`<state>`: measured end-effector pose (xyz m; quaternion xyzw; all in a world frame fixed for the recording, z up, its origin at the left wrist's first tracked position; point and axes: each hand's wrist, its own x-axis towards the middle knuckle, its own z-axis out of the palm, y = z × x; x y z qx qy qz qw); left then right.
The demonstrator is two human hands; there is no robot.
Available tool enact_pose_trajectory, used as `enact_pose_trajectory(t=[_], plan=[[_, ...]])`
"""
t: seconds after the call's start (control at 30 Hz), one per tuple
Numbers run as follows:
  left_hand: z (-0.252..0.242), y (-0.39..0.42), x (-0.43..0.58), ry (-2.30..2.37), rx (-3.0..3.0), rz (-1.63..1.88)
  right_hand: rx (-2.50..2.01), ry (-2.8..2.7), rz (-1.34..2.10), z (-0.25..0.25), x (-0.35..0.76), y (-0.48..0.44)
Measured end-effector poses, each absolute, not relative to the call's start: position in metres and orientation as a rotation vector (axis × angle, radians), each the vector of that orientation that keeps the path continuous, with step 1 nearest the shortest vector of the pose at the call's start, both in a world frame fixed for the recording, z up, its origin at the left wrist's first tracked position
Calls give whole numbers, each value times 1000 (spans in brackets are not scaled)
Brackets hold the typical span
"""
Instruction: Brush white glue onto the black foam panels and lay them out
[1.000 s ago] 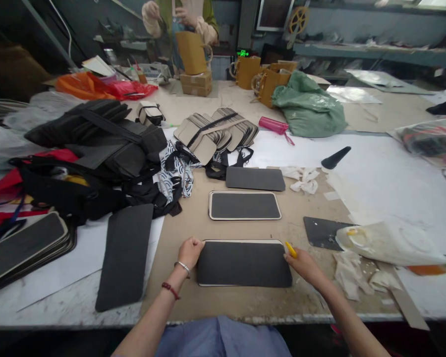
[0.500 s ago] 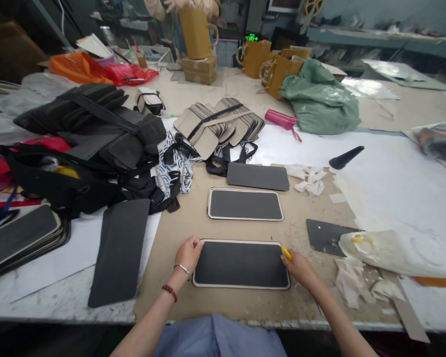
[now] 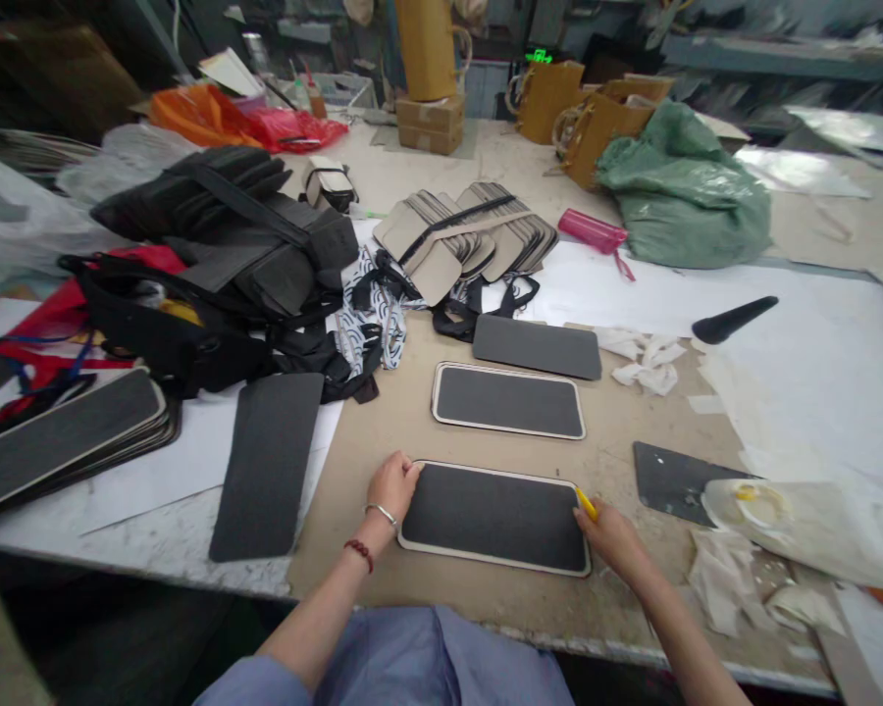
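Observation:
A dark rectangular panel with a pale border [image 3: 494,518] lies flat on brown board in front of me. My left hand [image 3: 395,487] pinches its upper left corner, fingers closed. At its upper right corner my right hand [image 3: 609,532] is closed round a small yellow tool [image 3: 587,504], whose tip meets the panel's edge; the tool's kind is not clear. Beyond lies a smaller panel with a pale border [image 3: 509,401], and behind that a plain dark grey sheet [image 3: 537,347]. Another plain dark sheet [image 3: 267,467] rests to the left.
At far left is a stack of bordered panels [image 3: 74,441], below a heap of black bags [image 3: 228,235]. A fanned bundle of beige pieces [image 3: 471,235] lies further back. On the right are a glue-stained plastic container [image 3: 787,520], crumpled cloths [image 3: 651,358] and a black handle-like object [image 3: 736,319].
The view has shifted, so the table's contents appear further right and slightly tilted. Both hands keep their places at the panel's corners, the yellow tool still in the right.

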<state>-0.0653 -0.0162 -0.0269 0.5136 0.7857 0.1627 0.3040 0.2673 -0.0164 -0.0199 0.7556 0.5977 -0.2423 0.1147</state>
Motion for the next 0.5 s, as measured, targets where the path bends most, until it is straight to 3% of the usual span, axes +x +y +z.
enact_pose_trajectory(t=[0.23,0.5], plan=[[-23,-38,-82,2079,1493,583,2068,1716,-711,-12,263,-9],[-31,-87,-86,1508,2251,681,2069,1699,-649,-14,262,-9]])
